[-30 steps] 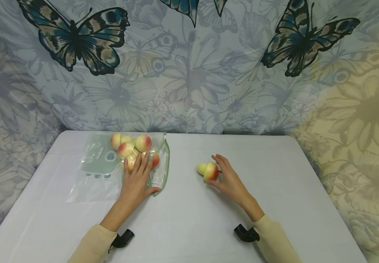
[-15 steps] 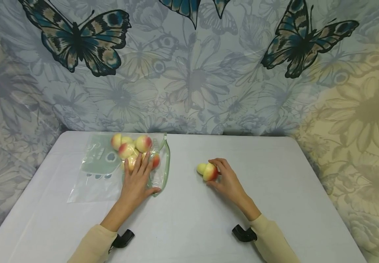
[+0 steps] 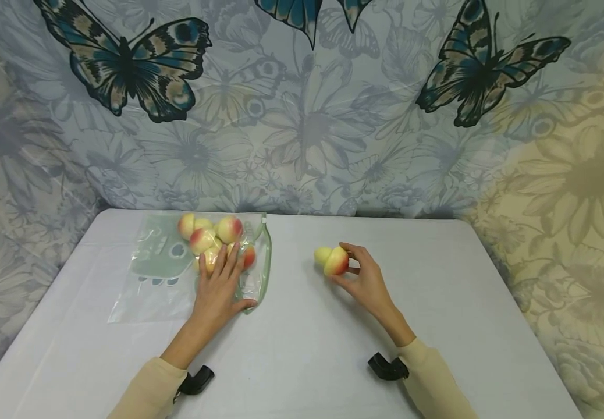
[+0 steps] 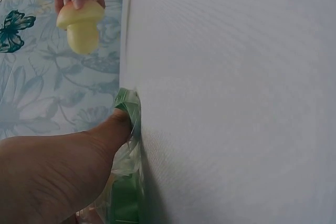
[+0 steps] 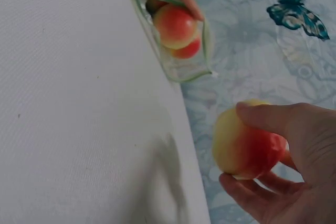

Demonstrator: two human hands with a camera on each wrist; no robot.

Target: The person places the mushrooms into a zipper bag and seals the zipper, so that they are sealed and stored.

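In the head view my right hand [image 3: 369,286] grips a toy mushroom [image 3: 337,262] by its red-and-yellow cap, with the pale yellow stem pointing left. The mushroom [image 4: 83,36] hangs above the table in the left wrist view, thumb and fingers around the cap [image 5: 244,142]. My left hand [image 3: 217,294] lies with straight, spread fingers on a clear zip bag [image 3: 124,305] that has a green print and green edge. Its thumb [image 4: 113,129] rests against that edge. Inside the bag are several red-and-yellow toy mushrooms [image 3: 230,228], partly hidden by the fingers.
A white table [image 3: 302,361] fills the lower part of the head view, the bag lying on its left half. Behind it hangs a butterfly-and-flower patterned cloth [image 3: 312,145]. Black wrist mounts [image 3: 387,368] sit at both sleeves.
My right hand closes its fingers around the mushroom's cap and lifts it slightly off the table. The left hand and bag stay where they were.
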